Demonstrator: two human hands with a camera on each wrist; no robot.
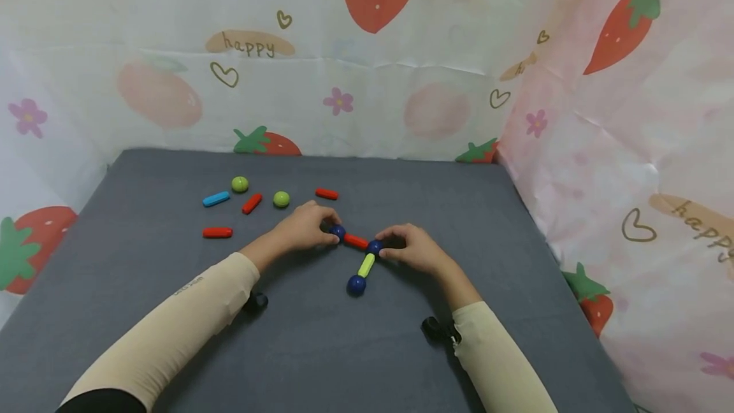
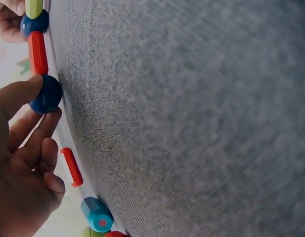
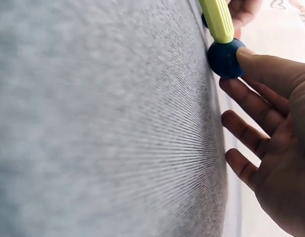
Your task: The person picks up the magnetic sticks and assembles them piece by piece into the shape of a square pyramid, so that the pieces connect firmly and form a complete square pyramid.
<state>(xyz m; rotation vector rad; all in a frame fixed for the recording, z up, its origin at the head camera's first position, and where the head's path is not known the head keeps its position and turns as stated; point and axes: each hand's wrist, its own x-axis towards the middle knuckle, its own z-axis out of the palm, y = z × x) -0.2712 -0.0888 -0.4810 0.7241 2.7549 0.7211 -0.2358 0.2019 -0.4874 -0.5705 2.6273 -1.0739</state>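
Mid-frame, a chain of three blue balls and two rods is joined; left hand [image 1: 304, 227] pinches one end ball [image 1: 338, 231], right hand [image 1: 414, 248] pinches the middle ball [image 1: 374, 247]; loose rods [image 1: 217, 232] upper left remain unused

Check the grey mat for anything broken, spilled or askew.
Nothing stands out. The left hand and right hand pinch blue balls at the ends of a red rod; loose rods and green balls lie intact on the grey mat.
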